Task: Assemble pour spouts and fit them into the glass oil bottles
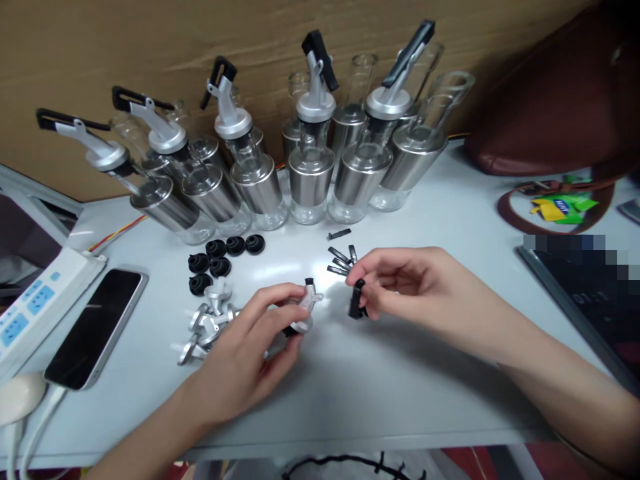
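My left hand [265, 333] grips a silver pourer spout [309, 300] with a black tip and a black base partly hidden by my fingers. A short way to its right, my right hand [400, 283] pinches a black pourer lever [357, 300] between thumb and fingers. The lever and the spout are apart. Just behind my right fingertips lie several loose black levers [339, 261], with another black lever [340, 234] farther back. Left of my left hand sits a pile of silver spouts [213, 321]. Behind that pile are several black rubber stoppers [220, 267].
Several glass bottles with steel sleeves [311, 175] stand along the cardboard back; the front ones carry pourers [316, 105]. At left are a phone [95, 330] and power strip [37, 300]. At right are a dark tablet-like device [575, 293], a wrapper [565, 208] and a brown bag [550, 100].
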`<state>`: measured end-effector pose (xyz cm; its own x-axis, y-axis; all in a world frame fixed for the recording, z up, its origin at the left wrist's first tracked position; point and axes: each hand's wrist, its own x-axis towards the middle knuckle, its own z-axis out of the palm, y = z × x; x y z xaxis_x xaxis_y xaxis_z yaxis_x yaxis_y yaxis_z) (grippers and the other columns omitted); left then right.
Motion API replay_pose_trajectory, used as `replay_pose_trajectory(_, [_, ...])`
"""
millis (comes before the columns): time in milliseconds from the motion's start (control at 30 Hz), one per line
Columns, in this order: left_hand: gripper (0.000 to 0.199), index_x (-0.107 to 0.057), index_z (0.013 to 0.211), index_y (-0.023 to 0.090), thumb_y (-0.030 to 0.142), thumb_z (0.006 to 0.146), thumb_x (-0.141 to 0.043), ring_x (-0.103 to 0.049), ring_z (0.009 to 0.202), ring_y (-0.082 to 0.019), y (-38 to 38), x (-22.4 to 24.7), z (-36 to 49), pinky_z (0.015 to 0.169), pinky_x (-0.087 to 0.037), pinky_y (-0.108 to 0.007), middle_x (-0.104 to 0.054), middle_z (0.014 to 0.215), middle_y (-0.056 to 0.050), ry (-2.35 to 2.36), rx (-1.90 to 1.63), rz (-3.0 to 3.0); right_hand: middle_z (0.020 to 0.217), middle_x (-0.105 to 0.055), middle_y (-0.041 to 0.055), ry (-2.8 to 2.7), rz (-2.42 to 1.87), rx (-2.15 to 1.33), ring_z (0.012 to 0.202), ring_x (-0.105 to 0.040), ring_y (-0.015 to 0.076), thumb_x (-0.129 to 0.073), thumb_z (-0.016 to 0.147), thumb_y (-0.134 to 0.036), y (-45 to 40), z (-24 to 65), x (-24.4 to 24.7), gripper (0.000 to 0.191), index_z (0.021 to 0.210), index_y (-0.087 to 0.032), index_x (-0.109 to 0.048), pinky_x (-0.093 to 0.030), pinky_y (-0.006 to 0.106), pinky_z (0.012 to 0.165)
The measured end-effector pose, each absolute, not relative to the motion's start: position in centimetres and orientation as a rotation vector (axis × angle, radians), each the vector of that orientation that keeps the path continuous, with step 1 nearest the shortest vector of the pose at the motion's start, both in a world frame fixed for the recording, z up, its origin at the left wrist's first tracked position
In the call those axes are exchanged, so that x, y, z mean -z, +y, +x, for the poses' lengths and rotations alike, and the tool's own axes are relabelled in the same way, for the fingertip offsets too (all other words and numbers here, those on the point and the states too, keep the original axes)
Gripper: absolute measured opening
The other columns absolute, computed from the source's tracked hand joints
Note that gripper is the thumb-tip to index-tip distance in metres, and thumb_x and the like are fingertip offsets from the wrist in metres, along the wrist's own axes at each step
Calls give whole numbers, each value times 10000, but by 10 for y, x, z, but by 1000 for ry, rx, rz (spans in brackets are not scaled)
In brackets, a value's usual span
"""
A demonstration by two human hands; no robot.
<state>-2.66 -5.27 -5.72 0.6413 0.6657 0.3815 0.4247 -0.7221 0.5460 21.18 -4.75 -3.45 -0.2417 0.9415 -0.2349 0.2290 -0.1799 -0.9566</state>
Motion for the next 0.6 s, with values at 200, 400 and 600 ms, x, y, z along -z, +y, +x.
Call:
replay_pose_trajectory(200, [395,-462,1236,167,-10,883,-475,-563,1171,-172,-51,61,-29,950,-516,-299,-576,1223,-122,762,-812,2441,630,-659,2,-1479,-1332,-1601,575,-616,119,-612,753,-185,-51,206,37,103,820,-150,-681,-490,222,552])
replay_pose_trajectory(400, [376,-484,1212,194,10,886,-446,-605,1105,-186,-53,58,-32,853,-548,-284,-556,1243,-132,754,-672,2464,631,-690,11,-1354,-1241,-1708,603,-657,125,-638,779,-229,-50,203,35,95,834,-158,-666,-529,233,606])
replay_pose_trajectory(600, [304,-545,1151,159,15,902,-444,-561,1154,-183,-49,57,-31,943,-511,-288,-565,1237,-133,625,-682,2594,631,-638,-17,-1263,-1229,-1663,569,-619,97,-663,782,-240,-51,201,40,113,854,-156,-685,-528,218,584])
